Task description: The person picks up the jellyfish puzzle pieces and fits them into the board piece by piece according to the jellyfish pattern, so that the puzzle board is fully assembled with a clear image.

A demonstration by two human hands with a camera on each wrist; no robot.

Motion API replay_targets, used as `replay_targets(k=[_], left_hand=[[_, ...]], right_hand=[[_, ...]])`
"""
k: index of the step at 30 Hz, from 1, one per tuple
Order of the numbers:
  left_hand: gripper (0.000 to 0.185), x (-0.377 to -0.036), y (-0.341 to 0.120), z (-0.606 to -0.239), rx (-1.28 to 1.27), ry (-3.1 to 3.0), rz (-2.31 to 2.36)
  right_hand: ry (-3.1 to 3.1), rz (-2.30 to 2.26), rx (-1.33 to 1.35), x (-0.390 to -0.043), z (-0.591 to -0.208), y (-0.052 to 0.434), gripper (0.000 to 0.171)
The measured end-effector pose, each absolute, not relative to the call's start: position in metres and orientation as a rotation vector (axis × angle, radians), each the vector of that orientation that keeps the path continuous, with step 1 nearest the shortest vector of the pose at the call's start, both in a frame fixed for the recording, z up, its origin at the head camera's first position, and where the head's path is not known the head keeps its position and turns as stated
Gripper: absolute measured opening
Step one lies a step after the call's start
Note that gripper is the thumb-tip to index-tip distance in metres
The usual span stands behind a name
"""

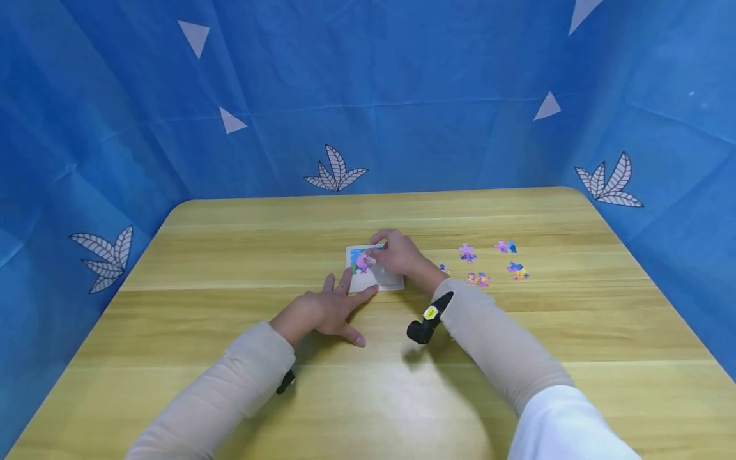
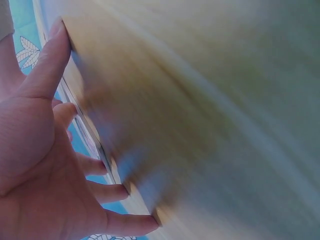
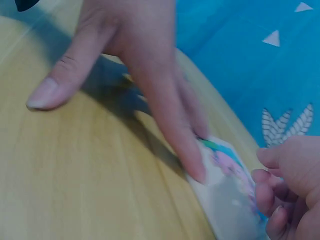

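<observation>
A small white puzzle board (image 1: pixel 391 281) lies at the middle of the table, with a pink and blue picture section (image 1: pixel 361 262) along its upper left. My left hand (image 1: pixel 330 312) is spread wide, its fingertips resting on the board's lower left corner and near edge, its thumb on the table. The right hand (image 1: pixel 398 254) reaches over the board's upper right with curled fingers, its thumb tip right at the picture. In the right wrist view its thumb and fingers (image 3: pixel 270 156) bend in close over the board's far side; I cannot tell whether they pinch a puzzle piece.
Several loose puzzle pieces lie right of the board, among them a pink and purple one (image 1: pixel 467 253), a pink and blue one (image 1: pixel 506 246) and a yellow and blue one (image 1: pixel 517 271). The right forearm partly covers another piece (image 1: pixel 444 270). Blue cloth (image 1: pixel 368 96) hangs behind the table.
</observation>
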State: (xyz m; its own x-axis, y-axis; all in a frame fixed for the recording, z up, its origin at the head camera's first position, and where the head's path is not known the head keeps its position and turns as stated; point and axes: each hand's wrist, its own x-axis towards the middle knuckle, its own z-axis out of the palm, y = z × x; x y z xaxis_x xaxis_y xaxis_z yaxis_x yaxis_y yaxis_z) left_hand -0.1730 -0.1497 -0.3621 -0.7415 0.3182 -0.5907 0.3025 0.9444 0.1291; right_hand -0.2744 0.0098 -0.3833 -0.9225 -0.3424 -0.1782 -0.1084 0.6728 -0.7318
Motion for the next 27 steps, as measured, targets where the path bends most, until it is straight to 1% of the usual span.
replay_targets(k=[6, 14, 18, 22, 27], left_hand=[[0.096, -0.174, -0.15, -0.361, 0.418, 2.458, 0.047], [0.096, -0.173, -0.151, -0.362, 0.404, 2.455, 0.057], [0.097, -0.173, -0.151, -0.362, 0.401, 2.454, 0.065], [0.097, -0.173, -0.151, -0.362, 0.4, 2.453, 0.07], [0.097, -0.174, -0.151, -0.362, 0.399, 2.451, 0.069]], right_hand=[[2.597, -1.113, -0.329, -0.281, -0.376, 0.046, 0.038], [2.64, -1.005, -0.289, -0.285, -0.378, 0.103, 0.039], [2.664, -0.966, -0.231, -0.287, -0.379, 0.129, 0.042], [2.685, -0.944, -0.193, -0.286, -0.377, 0.149, 0.046], [2.689, -0.898, -0.214, -0.283, -0.375, 0.164, 0.048]])
